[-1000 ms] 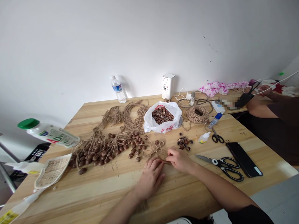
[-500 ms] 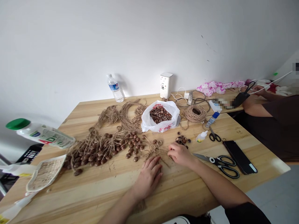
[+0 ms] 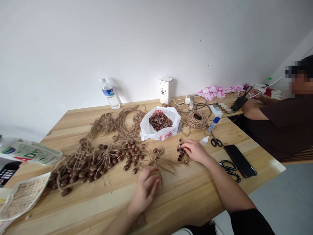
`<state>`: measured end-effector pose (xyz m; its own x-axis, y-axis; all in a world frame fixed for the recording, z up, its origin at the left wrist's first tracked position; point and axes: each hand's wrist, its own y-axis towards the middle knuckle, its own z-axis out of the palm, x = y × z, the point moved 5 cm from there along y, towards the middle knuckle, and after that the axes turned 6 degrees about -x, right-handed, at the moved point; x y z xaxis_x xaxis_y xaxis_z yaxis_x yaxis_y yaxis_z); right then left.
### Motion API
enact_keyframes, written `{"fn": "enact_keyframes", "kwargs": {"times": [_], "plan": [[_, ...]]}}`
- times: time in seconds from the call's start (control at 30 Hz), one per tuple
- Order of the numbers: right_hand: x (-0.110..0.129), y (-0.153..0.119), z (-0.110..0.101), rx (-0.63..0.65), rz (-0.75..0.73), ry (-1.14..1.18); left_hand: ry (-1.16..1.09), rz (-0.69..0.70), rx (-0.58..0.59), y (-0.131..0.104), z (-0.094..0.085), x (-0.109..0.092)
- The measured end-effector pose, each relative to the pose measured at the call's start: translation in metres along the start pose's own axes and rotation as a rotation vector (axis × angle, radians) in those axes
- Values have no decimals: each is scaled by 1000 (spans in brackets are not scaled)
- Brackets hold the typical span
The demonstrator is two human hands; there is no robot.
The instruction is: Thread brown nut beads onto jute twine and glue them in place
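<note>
My right hand [image 3: 195, 150] is at the small pile of brown shell pieces [image 3: 180, 153], its fingers pinched at the pile's edge; what they hold is too small to make out. My left hand [image 3: 146, 186] rests on the table with fingers curved apart and a thin cord end [image 3: 161, 179] by its fingertips. Loose cord strands [image 3: 168, 163] lie beyond it. To the left spreads a heap of brown nuts tied to cords [image 3: 90, 168]. Behind stands a white plastic bag [image 3: 146, 129] full of shell pieces.
A cord coil [image 3: 197, 119], glue bottle [image 3: 214, 124], small scissors [image 3: 216, 141], large scissors [image 3: 230, 169] and black phone [image 3: 241, 161] lie right. A water bottle [image 3: 110, 94] and white box [image 3: 166, 91] stand behind. A tray [image 3: 26, 195] is left; another person [image 3: 274, 124] sits right.
My right hand has moved from the loose cord ends to the shell pile. My left hand stays low with its fingers more raised. The view has shifted to the right.
</note>
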<state>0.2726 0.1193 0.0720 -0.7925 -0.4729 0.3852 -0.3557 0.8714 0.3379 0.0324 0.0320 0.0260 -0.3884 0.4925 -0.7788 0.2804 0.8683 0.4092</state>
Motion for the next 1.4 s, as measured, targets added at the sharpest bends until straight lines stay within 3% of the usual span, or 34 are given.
{"fn": "enact_keyframes", "kwargs": {"times": [0.2,0.4,0.63,0.73,0.83,0.97,1.1,1.17,1.2,1.27,1.33,1.37,1.4], "plan": [[19,-5,13,252,-132,-43,-185,-92,-49,-6,0,5],[27,-11,26,313,-184,-178,-321,-188,4,-8,6,6],[28,-5,19,215,-198,-157,-628,-468,-11,-9,12,15],[46,-3,8,32,-259,-36,-806,-585,-36,-11,19,20],[77,-13,9,-100,-374,101,-951,-609,19,-9,25,15],[116,-32,33,-103,-505,87,-977,-662,132,-11,30,8],[126,-31,35,-59,-556,44,-1016,-730,76,-14,31,15],[115,-25,13,-72,-572,11,-1074,-759,5,-13,30,21],[103,-22,-6,-153,-526,-3,-1103,-770,-33,-12,29,24],[60,-19,-54,-495,-200,-61,-1158,-792,-97,-9,27,27],[8,-34,-94,-851,191,-112,-1221,-816,-128,-6,25,27],[-18,-42,-102,-920,352,-114,-1260,-830,-130,-5,24,26],[-41,-48,-102,-911,469,-106,-1305,-847,-128,-4,24,26]]}}
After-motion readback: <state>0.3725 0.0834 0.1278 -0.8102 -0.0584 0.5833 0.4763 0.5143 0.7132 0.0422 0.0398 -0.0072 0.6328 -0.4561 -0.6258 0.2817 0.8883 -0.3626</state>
